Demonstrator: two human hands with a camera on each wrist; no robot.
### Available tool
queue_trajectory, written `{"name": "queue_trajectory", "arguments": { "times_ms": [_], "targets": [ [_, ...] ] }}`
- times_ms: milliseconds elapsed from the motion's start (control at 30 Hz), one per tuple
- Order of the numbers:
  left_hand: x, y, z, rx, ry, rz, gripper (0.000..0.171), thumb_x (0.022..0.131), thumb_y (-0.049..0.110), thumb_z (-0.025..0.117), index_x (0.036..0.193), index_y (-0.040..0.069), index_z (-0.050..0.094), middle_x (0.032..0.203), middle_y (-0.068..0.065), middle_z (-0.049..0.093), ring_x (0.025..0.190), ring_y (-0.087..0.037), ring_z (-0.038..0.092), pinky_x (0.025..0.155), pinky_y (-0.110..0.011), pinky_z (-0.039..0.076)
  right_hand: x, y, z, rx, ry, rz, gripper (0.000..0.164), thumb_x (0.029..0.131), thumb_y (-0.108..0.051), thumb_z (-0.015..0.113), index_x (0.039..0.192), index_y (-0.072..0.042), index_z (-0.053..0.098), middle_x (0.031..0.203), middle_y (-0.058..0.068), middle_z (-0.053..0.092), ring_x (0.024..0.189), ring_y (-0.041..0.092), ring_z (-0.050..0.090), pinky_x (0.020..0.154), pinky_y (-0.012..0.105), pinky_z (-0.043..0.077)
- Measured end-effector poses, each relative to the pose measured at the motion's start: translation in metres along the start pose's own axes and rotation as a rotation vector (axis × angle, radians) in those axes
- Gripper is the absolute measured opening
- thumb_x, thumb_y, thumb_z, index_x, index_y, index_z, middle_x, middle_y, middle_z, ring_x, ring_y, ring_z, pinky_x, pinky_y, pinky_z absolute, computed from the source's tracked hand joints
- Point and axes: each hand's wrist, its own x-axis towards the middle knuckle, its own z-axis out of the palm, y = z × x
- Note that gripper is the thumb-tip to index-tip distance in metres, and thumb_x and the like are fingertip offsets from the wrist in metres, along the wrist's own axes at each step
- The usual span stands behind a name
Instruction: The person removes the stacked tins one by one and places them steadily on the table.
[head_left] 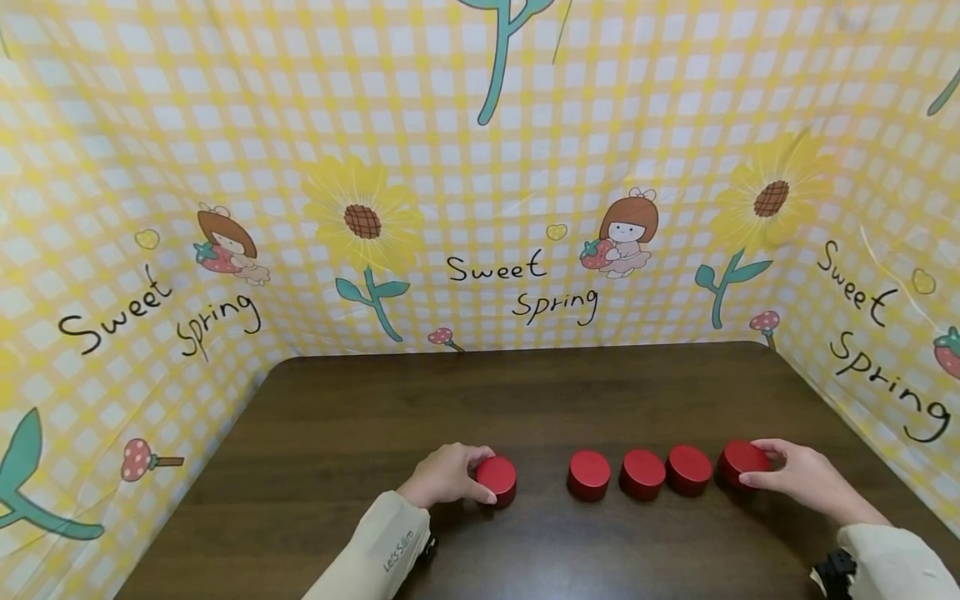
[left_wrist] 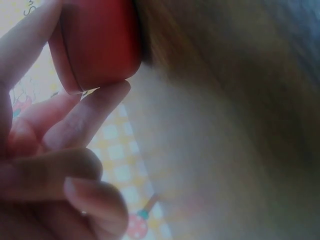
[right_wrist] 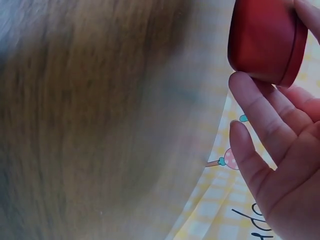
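Note:
At the left end of a loose row, my left hand [head_left: 447, 475] pinches a round red lidded tin [head_left: 498, 482] between thumb and fingers. In the left wrist view the lid seam shows on this red tin [left_wrist: 100, 42], held at its sides. My right hand [head_left: 808, 477] grips a matching red tin [head_left: 741, 463] at the right end. Its side and lid rim face the right wrist camera, where fingertips touch the tin [right_wrist: 262, 42] from below. Between the hands stand three more red tins, a left one [head_left: 588, 476], a middle one [head_left: 642, 474] and a right one [head_left: 688, 471].
All of this is on a dark brown wooden table [head_left: 450, 392]. A yellow checked cloth [head_left: 480, 208] with flowers and lettering rises along its back and both sides. The widest gap in the row lies right of the left-hand tin.

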Motion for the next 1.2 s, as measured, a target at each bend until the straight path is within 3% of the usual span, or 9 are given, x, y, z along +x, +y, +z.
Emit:
{"name": "queue_trajectory", "arguments": {
  "times_ms": [1200],
  "targets": [
    [-0.0016, 0.0020, -0.0005, -0.019, 0.002, -0.019, 0.052, 0.070, 0.024, 0.085, 0.117, 0.011, 0.066, 0.090, 0.001, 0.067, 0.076, -0.011, 0.056, 0.063, -0.030, 0.044, 0.0051, 0.0031, 0.0073, 0.004, -0.055, -0.015, 0.071, 0.079, -0.036, 0.077, 0.120, 0.017, 0.050, 0.109, 0.033, 0.060, 0.099, 0.042, 0.058, 0.078, 0.052, 0.047]
  ]
}}
